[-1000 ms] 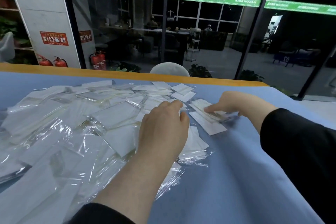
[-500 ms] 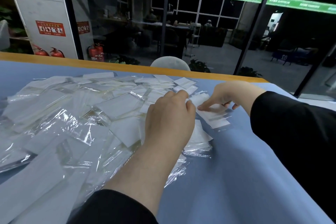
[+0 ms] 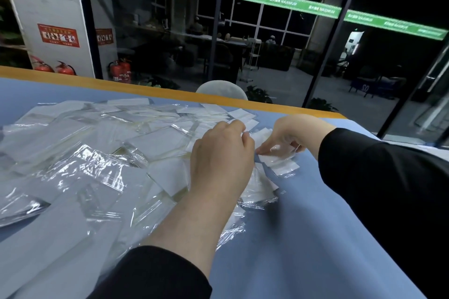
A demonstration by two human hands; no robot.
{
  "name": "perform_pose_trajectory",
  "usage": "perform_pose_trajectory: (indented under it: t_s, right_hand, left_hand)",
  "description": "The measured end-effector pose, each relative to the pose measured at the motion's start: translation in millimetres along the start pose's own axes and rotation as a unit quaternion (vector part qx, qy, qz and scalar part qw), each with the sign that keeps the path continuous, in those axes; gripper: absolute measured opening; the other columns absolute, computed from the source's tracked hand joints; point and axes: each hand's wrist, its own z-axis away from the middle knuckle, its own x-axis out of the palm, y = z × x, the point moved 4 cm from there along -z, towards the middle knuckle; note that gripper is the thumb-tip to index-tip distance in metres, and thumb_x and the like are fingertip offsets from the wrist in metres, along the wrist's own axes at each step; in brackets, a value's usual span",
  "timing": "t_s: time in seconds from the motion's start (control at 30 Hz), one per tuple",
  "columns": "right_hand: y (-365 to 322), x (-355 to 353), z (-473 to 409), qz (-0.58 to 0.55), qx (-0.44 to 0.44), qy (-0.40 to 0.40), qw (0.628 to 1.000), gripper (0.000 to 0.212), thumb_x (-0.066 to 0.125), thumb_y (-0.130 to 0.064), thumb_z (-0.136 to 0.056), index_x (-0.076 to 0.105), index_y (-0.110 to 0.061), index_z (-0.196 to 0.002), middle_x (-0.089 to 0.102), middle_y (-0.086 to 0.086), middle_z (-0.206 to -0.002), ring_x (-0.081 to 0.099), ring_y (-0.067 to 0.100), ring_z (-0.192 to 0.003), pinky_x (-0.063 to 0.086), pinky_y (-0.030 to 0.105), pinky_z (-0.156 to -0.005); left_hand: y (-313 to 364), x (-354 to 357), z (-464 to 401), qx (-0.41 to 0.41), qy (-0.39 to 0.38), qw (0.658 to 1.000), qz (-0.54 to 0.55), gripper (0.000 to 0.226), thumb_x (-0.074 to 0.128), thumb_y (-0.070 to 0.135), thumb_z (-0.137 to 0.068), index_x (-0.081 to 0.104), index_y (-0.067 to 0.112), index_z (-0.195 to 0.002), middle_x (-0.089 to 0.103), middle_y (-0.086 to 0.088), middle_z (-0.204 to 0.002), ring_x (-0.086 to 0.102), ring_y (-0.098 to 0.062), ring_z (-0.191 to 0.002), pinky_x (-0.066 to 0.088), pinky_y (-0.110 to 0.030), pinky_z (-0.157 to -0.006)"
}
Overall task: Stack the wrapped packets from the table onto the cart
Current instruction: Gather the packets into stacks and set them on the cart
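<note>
A heap of clear-wrapped white packets (image 3: pixel 102 153) covers the left and middle of the blue tabletop (image 3: pixel 303 238), reaching to its far wooden edge. The left hand (image 3: pixel 221 153) lies knuckles-up over the heap's right edge; its fingers curl downward, and whether they hold a packet cannot be told. Just to its right, the right hand (image 3: pixel 289 133) bends down from a black sleeve (image 3: pixel 388 177), its fingers (image 3: pixel 263 149) pinching a small stack of packets (image 3: pixel 279 160) that rests on the tabletop, just beside the heap. Behind stands a glass wall (image 3: pixel 267 43).
</note>
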Motion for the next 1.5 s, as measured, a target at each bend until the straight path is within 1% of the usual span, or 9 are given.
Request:
perform_pose_trajectory:
  t_s: [0.17,0.3,0.47,0.6,0.83,0.97,1.1,1.27,1.5]
  right_hand:
    - [-3.7,6.3,-0.1,-0.057,0.005,-0.013,0.998,0.054,0.082,-0.056,-0.075,0.062,-0.007,-0.088,0.066,0.01,-0.085,0.062,0.029,-0.076,0.056,0.035,-0.081]
    - [-4.5,3.8,12.4,-0.055,0.006,0.027,0.998,0.051,0.078,-0.054,-0.081,0.056,-0.009,-0.081,0.058,0.005,-0.076,0.056,0.023,-0.064,0.047,0.03,-0.061]
    - [5.2,15.7,12.5,-0.209,-0.02,0.038,0.977,0.048,0.084,-0.031,-0.08,0.058,-0.007,-0.112,0.062,0.01,-0.093,0.061,0.028,-0.074,0.053,0.031,-0.063]
    - [23.5,0.6,33.9,-0.312,-0.12,0.163,0.928,0.049,0.077,-0.017,-0.082,0.053,-0.023,-0.124,0.064,0.008,-0.109,0.06,0.026,-0.086,0.054,0.037,-0.076]
    - [45.9,18.5,118.4,-0.128,-0.335,0.193,0.913,0.086,0.074,-0.027,-0.09,0.02,-0.068,-0.142,0.043,-0.042,-0.114,0.05,0.001,-0.104,0.044,0.026,-0.087]
    - [55.2,53.9,102.1,-0.117,-0.346,0.215,0.905,0.097,0.079,-0.042,-0.082,0.009,-0.07,-0.143,0.038,-0.031,-0.118,0.05,0.005,-0.094,0.041,0.018,-0.076]
    - [84.4,51.8,84.9,-0.244,-0.296,0.223,0.896,0.091,0.083,-0.055,-0.072,0.024,-0.065,-0.141,0.047,-0.032,-0.117,0.053,0.001,-0.098,0.043,0.021,-0.084]
    - [82.9,64.8,78.9,-0.303,-0.333,0.159,0.879,0.056,0.081,-0.026,-0.082,0.051,-0.051,-0.123,0.061,-0.016,-0.109,0.063,0.006,-0.086,0.052,0.02,-0.08]
    - [74.4,54.0,90.4,-0.382,-0.389,0.241,0.803,0.035,0.074,-0.007,-0.084,0.061,-0.037,-0.097,0.065,-0.01,-0.088,0.058,0.014,-0.077,0.046,0.029,-0.072]
  left_hand:
    - [-0.6,-1.8,0.3,0.005,0.007,1.0,-0.001,0.028,0.04,0.032,-0.104,0.065,0.022,-0.113,0.064,0.002,-0.115,0.056,-0.026,-0.105,0.047,-0.041,-0.088]
    - [-1.6,-3.4,0.0,0.006,0.018,1.0,0.008,0.029,0.041,0.031,-0.104,0.066,0.021,-0.113,0.065,0.002,-0.115,0.056,-0.026,-0.106,0.048,-0.042,-0.088]
    - [-3.6,-3.5,-1.4,0.019,0.04,0.999,0.022,0.027,0.043,0.03,-0.103,0.067,0.021,-0.11,0.067,0.001,-0.111,0.057,-0.027,-0.103,0.048,-0.042,-0.086]
    - [-7.7,-5.0,-3.2,0.008,0.063,0.995,0.075,0.029,0.044,0.035,-0.105,0.065,0.023,-0.121,0.068,0.003,-0.117,0.06,-0.024,-0.104,0.05,-0.041,-0.087]
    - [10.9,0.7,1.9,-0.021,-0.018,0.953,0.301,0.047,0.041,0.058,-0.1,0.044,0.037,-0.143,0.059,0.017,-0.113,0.056,0.001,-0.1,0.04,-0.013,-0.078]
    - [8.8,23.0,7.6,-0.021,-0.12,0.968,0.221,0.033,0.045,0.051,-0.103,0.067,0.028,-0.111,0.067,0.011,-0.095,0.059,-0.009,-0.092,0.041,-0.016,-0.072]
    - [7.7,27.6,9.4,-0.03,-0.114,0.972,0.202,0.032,0.045,0.043,-0.105,0.068,0.023,-0.112,0.069,0.003,-0.101,0.061,-0.014,-0.092,0.045,-0.027,-0.076]
    - [19.1,31.1,16.8,-0.053,-0.176,0.942,0.282,0.045,0.041,0.056,-0.102,0.045,0.046,-0.146,0.054,0.02,-0.136,0.049,0.003,-0.116,0.034,-0.013,-0.089]
    - [20.4,23.4,14.8,0.011,-0.159,0.952,0.263,0.055,0.068,0.038,-0.095,0.04,0.051,-0.14,0.062,0.007,-0.122,0.061,-0.002,-0.104,0.047,-0.017,-0.087]
